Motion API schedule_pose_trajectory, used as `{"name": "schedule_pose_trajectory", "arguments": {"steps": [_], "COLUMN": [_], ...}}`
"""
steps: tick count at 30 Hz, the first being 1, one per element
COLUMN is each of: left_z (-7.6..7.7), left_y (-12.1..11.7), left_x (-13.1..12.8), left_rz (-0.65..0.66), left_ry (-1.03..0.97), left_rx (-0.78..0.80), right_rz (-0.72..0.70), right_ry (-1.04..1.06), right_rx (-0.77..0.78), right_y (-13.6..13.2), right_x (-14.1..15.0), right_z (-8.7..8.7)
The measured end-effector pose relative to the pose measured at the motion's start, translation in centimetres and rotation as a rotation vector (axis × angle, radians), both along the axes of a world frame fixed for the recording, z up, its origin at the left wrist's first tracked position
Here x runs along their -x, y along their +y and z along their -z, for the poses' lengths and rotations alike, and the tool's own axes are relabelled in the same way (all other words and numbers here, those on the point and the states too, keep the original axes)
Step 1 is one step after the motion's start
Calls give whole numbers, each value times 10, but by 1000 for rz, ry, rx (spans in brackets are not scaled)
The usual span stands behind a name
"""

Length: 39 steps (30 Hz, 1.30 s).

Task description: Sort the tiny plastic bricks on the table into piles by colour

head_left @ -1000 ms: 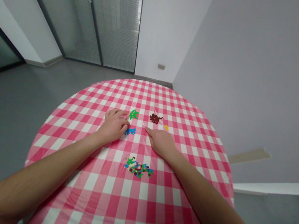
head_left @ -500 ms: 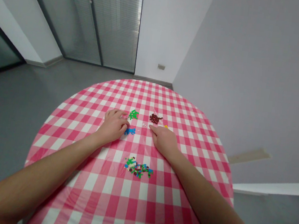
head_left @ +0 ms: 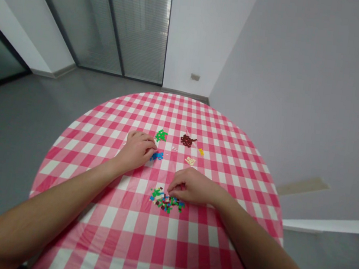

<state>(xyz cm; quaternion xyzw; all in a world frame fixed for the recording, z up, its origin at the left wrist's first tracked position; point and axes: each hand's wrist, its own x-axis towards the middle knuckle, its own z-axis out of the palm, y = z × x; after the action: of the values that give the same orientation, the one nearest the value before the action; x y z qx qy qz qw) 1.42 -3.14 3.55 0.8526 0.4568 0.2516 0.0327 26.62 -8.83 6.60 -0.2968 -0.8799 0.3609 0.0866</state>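
Note:
A round table with a red-and-white checked cloth [head_left: 154,236] carries small piles of tiny coloured pieces. My left hand [head_left: 136,149] rests curled on the cloth, fingertips beside the blue pile [head_left: 157,155] and just below the green pile [head_left: 161,135]. My right hand [head_left: 191,186] lies with fingers bent down in a pinch at the right edge of the mixed-colour pile [head_left: 166,200]. What the fingertips hold, if anything, is too small to see. A dark brown pile [head_left: 187,141], a cream pile [head_left: 190,160] and a yellow piece [head_left: 201,152] lie beyond the right hand.
The table stands near a grey wall on the right, with glass doors with blinds [head_left: 137,24] behind it. Grey floor surrounds the table on the left. A few tiny pale pieces [head_left: 174,148] lie between the green and brown piles.
My right hand has drawn back from the far piles toward me to the mixed pile and curled its fingers, uncovering the cream pile. The left hand has stayed put.

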Motion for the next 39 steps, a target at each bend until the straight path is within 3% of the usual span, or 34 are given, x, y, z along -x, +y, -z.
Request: {"name": "schedule_pose_trajectory", "arguments": {"steps": [5, 13, 19, 23, 32, 39], "left_z": [-5, -20, -25, -23, -24, -24], "left_y": [-3, -25, -42, -44, -44, -46], "left_x": [-1, -13, -20, -21, -23, -25], "left_rz": [85, 531, 775, 816, 790, 765], "left_ry": [-29, 32, -51, -44, -13, 19], "left_rx": [35, 189, 417, 474, 402, 376], "right_rz": [-14, 167, 192, 275, 331, 205], "right_ry": [-61, -195, -103, -97, -68, -99], "right_rx": [-10, -3, 57, 54, -112, -159], "right_y": [-5, -12, -7, -4, 2, 4], "right_x": [6, 13, 9, 8, 5, 2], "right_z": [1, 5, 12, 14, 9, 14]}}
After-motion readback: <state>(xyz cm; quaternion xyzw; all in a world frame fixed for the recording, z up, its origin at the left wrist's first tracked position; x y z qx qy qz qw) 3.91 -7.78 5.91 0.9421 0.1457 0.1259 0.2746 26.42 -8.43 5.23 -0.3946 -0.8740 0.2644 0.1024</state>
